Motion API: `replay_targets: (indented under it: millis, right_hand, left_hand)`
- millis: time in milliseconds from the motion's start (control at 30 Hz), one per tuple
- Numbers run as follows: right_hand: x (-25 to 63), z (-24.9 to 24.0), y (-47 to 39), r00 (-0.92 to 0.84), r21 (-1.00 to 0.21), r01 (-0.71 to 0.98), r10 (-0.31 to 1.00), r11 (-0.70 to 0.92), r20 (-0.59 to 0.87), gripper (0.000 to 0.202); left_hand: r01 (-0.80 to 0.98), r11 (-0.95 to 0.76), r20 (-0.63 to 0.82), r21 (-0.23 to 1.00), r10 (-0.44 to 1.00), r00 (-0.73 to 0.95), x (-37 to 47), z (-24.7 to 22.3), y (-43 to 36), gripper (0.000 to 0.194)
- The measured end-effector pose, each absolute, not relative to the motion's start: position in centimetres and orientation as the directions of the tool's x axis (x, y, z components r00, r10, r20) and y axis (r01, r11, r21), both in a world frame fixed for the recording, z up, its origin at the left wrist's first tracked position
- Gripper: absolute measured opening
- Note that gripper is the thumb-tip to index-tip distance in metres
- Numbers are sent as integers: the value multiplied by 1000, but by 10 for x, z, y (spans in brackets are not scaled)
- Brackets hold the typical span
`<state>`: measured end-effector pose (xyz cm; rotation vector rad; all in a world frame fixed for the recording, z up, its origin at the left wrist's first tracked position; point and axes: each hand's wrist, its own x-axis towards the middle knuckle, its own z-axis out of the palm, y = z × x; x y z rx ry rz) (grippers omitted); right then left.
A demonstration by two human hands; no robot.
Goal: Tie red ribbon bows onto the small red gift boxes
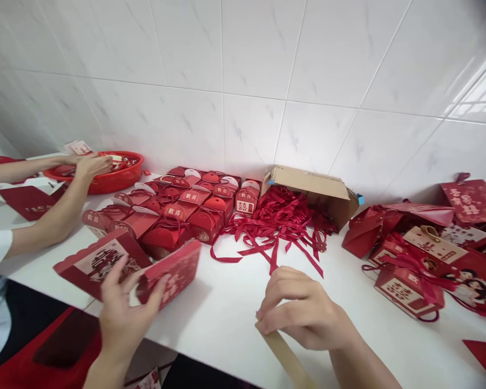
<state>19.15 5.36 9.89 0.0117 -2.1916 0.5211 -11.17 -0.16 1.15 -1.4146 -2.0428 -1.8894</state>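
My left hand grips a red gift box, its thumb against the right panel and its fingers at the left panel. The box's two printed side panels spread apart at the top, above the front edge of the white table. To the right, my right hand pinches the end of a flat beige ribbon, which hangs down toward the bottom edge of the view. The tips of the pinching fingers partly hide the ribbon's end.
Rows of closed red boxes stand against the wall. A cardboard box on its side spills dark red ribbons. Finished-looking boxes and bags lie right. At left, another person's arms reach to a red basin.
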Motion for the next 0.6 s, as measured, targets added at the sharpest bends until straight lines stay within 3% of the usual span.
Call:
replay_targets:
  millis: [100,267,400,600]
  right_hand:
    - [190,93,62,-566,-459,-165,297,873,769,16]
    - [187,82,74,-383,-688,-192,592,700,709,7]
    - [195,83,70,-241,-661,-202,617,723,749,11]
    - [211,94,58,52,-605,-110,612,789,789,8]
  left_hand:
    - [539,-286,577,792,638,-510,-85,13,4,79]
    - [455,-662,795,596,566,-219,-39,40,32,43]
    - [280,-809,846,517,533,-23,-1,80,53,29]
    - [128,-919,921,374,384,65,43,115,72,37]
